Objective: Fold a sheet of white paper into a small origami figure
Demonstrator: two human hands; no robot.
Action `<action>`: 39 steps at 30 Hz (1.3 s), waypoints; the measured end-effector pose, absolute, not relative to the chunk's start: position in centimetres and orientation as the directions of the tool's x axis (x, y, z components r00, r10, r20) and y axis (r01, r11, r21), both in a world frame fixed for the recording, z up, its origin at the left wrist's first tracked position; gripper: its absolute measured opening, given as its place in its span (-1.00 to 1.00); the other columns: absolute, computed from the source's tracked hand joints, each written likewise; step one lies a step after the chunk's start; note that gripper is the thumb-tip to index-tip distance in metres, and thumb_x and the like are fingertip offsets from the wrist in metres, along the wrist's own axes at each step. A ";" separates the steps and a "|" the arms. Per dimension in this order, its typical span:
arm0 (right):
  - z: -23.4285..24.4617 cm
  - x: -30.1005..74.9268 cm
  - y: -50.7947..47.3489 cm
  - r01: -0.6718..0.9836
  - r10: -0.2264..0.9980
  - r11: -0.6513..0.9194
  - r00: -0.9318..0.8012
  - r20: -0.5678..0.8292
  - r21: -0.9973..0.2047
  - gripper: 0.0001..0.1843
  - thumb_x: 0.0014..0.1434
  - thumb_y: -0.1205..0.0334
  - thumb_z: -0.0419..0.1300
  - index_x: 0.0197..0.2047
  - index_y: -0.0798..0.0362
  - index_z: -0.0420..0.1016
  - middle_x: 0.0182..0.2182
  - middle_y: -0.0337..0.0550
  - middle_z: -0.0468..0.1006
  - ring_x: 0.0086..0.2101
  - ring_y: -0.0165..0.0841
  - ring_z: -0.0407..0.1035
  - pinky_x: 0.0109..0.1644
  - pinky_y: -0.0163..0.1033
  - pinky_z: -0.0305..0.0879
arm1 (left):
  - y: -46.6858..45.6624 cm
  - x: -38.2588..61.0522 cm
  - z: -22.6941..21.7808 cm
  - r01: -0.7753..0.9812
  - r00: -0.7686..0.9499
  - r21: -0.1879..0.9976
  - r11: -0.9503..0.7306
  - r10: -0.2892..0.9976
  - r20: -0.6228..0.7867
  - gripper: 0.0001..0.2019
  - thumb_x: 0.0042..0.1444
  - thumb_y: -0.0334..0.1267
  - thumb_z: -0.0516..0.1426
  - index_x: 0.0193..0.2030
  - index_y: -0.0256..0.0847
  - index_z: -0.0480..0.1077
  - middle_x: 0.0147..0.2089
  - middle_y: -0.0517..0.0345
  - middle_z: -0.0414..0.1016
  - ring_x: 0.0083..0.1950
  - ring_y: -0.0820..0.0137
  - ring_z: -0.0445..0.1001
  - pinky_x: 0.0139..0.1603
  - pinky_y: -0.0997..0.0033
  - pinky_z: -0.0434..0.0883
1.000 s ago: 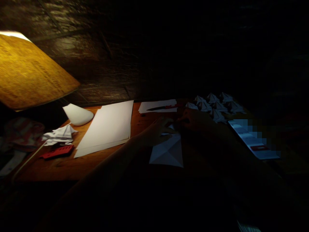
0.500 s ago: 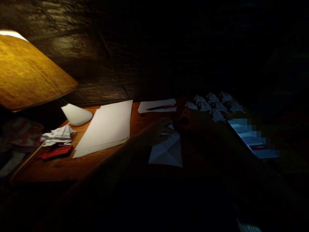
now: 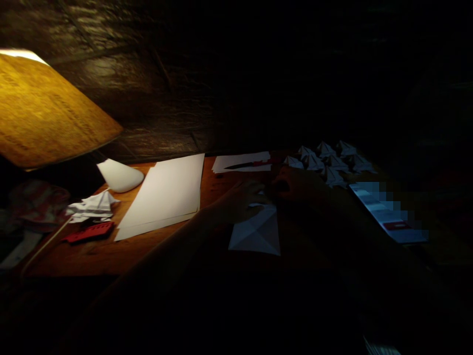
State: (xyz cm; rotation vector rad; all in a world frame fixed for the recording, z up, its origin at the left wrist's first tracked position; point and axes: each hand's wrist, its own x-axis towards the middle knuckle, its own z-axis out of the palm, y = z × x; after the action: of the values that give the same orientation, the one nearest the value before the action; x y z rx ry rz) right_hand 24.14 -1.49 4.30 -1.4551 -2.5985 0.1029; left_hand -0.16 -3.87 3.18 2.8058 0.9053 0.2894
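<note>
A creased white paper sheet [image 3: 256,234] lies on the wooden table [image 3: 92,256] in dim light. My left hand [image 3: 240,197] rests on the sheet's far edge with its fingers pressed down on the paper. My right hand [image 3: 295,185] sits just to the right, also at the sheet's top edge, fingers curled in shadow. Several folded paper shapes [image 3: 327,160] lie grouped beyond my right hand.
A lit lamp shade [image 3: 44,113] hangs at the left. A stack of blank sheets [image 3: 164,195], crumpled paper [image 3: 92,206], a red flat object [image 3: 88,232] and a white cone [image 3: 118,175] lie left. A dark knife with red handle [image 3: 247,164] rests on paper. A printed strip [image 3: 388,214] lies right.
Both hands stay at the top edge of the creased sheet with only slight shifts. The view has wobbled a little.
</note>
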 end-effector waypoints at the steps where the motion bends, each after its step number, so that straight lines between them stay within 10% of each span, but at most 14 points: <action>1: 4.3 24.1 -1.6 0.841 0.852 0.523 -0.512 0.108 -0.138 -0.62 0.19 -0.06 0.27 0.04 -0.16 0.63 -0.03 -0.08 0.55 -0.15 -0.17 0.47 -0.24 -0.20 0.29 | -3.9 -0.1 3.2 0.558 0.797 0.216 -0.801 0.590 0.129 -0.72 0.28 -0.21 0.12 0.09 -0.01 0.53 0.31 0.00 0.34 0.35 0.07 0.22 0.34 -0.16 0.21; 39: 5.3 24.3 -2.0 0.840 0.850 0.517 -0.527 -0.016 -0.165 -0.31 0.09 -0.35 0.22 0.21 -0.22 0.54 -0.06 -0.07 0.66 -0.11 -0.04 0.53 -0.16 -0.11 0.35 | -4.1 -0.8 3.5 0.549 0.816 0.214 -0.808 0.574 0.075 -0.63 0.28 -0.03 0.18 0.19 0.00 0.49 0.44 0.03 0.24 0.43 0.06 0.12 0.38 -0.13 0.17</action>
State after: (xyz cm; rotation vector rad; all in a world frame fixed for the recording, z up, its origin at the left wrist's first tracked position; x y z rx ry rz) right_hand 24.30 -1.97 5.26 -1.4930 -2.6782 0.2348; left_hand -0.78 -4.09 3.49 2.8176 0.8792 0.2023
